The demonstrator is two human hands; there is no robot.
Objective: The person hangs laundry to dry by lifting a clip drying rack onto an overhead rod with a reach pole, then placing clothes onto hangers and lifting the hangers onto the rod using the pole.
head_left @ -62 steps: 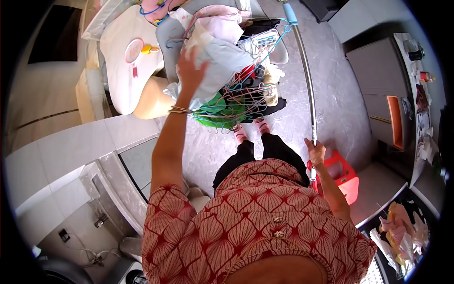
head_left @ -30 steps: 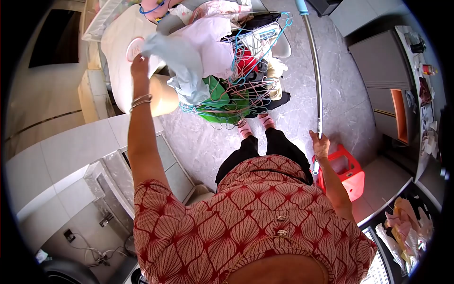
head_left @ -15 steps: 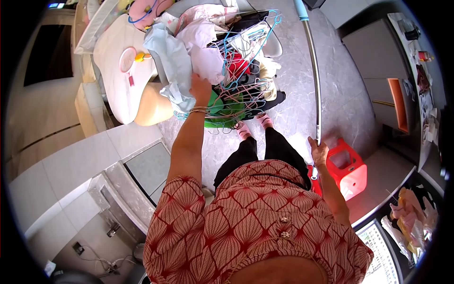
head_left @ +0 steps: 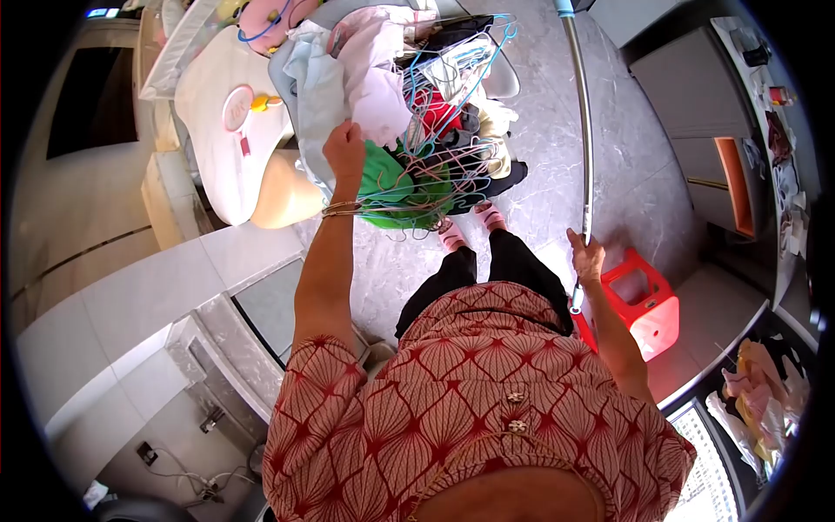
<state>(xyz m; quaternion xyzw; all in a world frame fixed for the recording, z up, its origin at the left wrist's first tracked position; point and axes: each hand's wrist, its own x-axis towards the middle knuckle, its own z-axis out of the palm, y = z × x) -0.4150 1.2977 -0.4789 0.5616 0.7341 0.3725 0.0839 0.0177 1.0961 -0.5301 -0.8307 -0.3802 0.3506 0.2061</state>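
Observation:
My left hand (head_left: pixel 345 150) is a closed fist over the clothes pile, at the edge of a light blue garment (head_left: pixel 318 87) and just below a pale lilac garment (head_left: pixel 372 87). Whether any cloth is pinched in its fingers is hidden. Beside the wrist lies green cloth (head_left: pixel 379 174) under a tangle of thin wire hangers (head_left: pixel 452 170). My right hand (head_left: pixel 587 259) is closed around the lower part of a long silver pole (head_left: pixel 584 130) with light blue fittings, which stands roughly upright on my right.
A red plastic stool (head_left: pixel 654 313) stands beside my right hand. Left of the pile, a cream seat (head_left: pixel 209 130) bears a pink round-headed fan-like item (head_left: pixel 236 109). A grey cabinet (head_left: pixel 696 96) is on the right, a lit screen (head_left: pixel 700 461) at lower right.
My left hand has moved slightly left and up. The light blue garment's lower end has shifted up and left, baring more green cloth. My right hand keeps the pole nearly still.

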